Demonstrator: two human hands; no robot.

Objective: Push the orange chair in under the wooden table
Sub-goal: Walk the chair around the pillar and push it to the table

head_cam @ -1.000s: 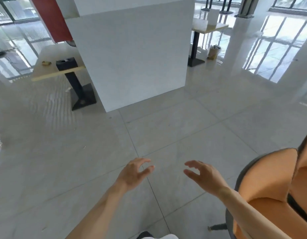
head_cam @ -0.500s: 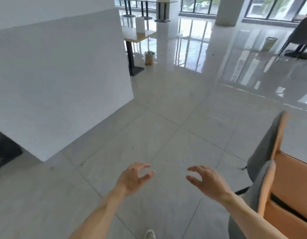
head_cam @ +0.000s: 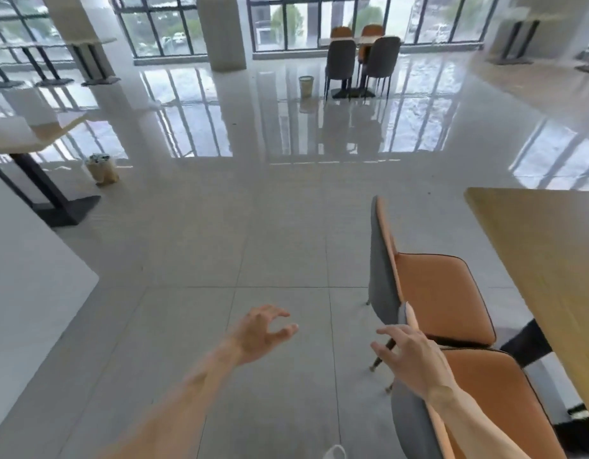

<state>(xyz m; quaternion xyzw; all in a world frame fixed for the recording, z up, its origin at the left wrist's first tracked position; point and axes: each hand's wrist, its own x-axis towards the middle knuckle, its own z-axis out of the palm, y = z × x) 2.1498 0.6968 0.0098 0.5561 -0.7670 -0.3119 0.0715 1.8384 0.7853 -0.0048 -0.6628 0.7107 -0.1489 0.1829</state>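
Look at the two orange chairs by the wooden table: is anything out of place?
Yes. Both orange chairs, the far chair and the near chair, stand out from the wooden table, seats wholly clear of its edge. Neither the left hand nor the right hand holds anything.

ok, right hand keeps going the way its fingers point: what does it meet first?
Probably nothing soon: the right hand points up-left, away from the near orange chair under its forearm, toward bare floor. Depth is unclear.
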